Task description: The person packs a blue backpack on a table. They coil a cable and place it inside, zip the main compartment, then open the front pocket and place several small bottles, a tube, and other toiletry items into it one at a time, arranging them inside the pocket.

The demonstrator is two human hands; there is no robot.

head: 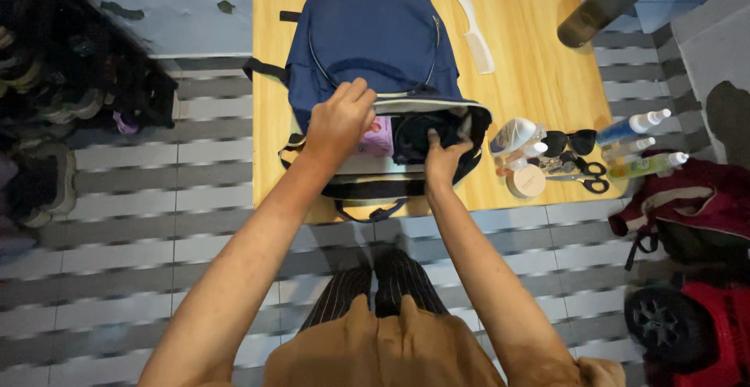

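Head view, backpack: a navy blue fabric backpack (375, 51) is laid open-mouthed at the near edge of the wooden tabletop (539, 67).
Left hand (337, 121): closed on the opening's rim.
Right hand (444, 160): fingers tucked inside; grip hidden.
Risk: the white bottles (516, 139) beside it could be toppled if the backpack is tugged.

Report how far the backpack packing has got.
Done: a pink item and dark things already sit inside the open blue backpack. In hand: the left hand grips the opening's rim while the right hand reaches inside. Left: the white comb, sunglasses, scissors, spray bottles and round container lie on the table.
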